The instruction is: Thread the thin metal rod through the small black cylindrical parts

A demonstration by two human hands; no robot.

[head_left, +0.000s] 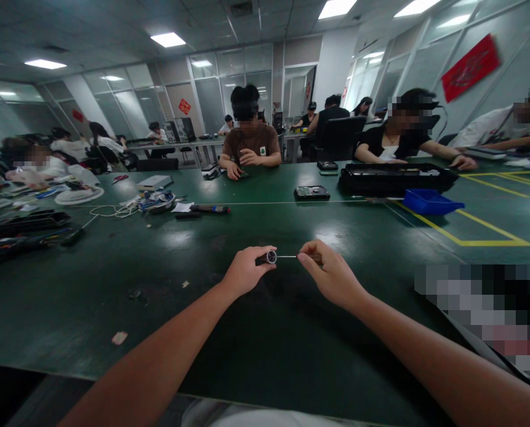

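Thin rod meets a round dark piece between two pinching hands

The left hand (pixel 243 273) grips the round dark piece (pixel 271 257) with thumb and fingers closed about its side, its pale rimmed end facing the camera; the right hand (pixel 329 273) pinches the far end of a thin rod (pixel 286 256) between thumb and fingertips, the other fingers curled in. Both pieces are held above the green tabletop (pixel 229 356), close in front of the wearer; the rod runs level from the right fingertips to the side of the round piece.

As for progress, the two parts appear to meet — whether the rod is fixed in, merely touching or being drawn out, I cannot tell; no finished result shows, so the handling looks to be midway.

The rod is straight, slender and bright like metal; the round piece has a smooth, shiny ring around a darker centre, its inner detail too small to read. The tabletop is smooth, with scuffs and soft glare; farther off lie a dark pen-like tool (pixel 210 209), a tangle of cables (pixel 156 201) and a glossy blue plastic tray (pixel 429 202) — its sides sloping.
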